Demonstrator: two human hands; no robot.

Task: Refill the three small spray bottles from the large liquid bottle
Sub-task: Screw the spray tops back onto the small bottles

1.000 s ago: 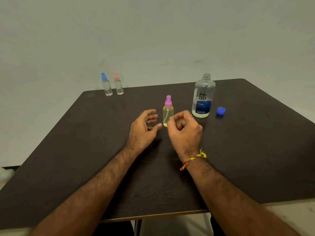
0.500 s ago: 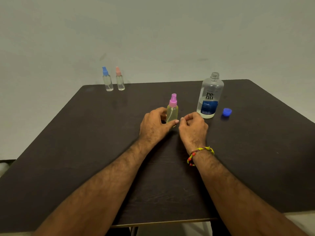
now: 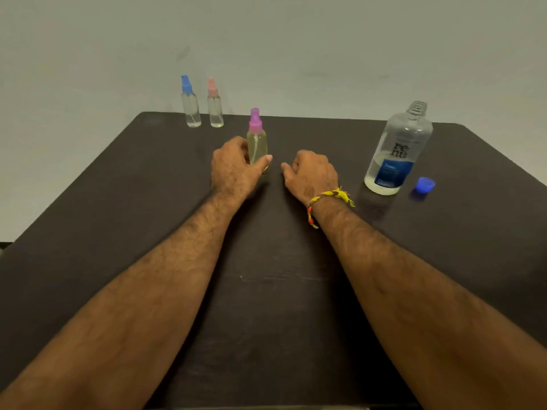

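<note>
A small spray bottle with a purple top (image 3: 257, 140) holds yellowish liquid and stands upright mid-table. My left hand (image 3: 235, 167) grips its lower body, thumb across the front. My right hand (image 3: 310, 173) rests on the table just to the right, fingers curled, holding nothing. The large clear bottle (image 3: 396, 152) with a blue label stands uncapped at the right, about a quarter full. Its blue cap (image 3: 424, 184) lies beside it. Two more small spray bottles, one blue-topped (image 3: 190, 103) and one pink-topped (image 3: 214, 105), stand at the table's far edge.
The dark table (image 3: 118, 232) meets a plain grey wall at the back. Its left and right edges slant outward toward me. A thread bracelet (image 3: 328, 202) circles my right wrist.
My left hand has closed round the purple-topped bottle and carried it left and away from the large bottle. My right hand has let go and drawn apart from it.
</note>
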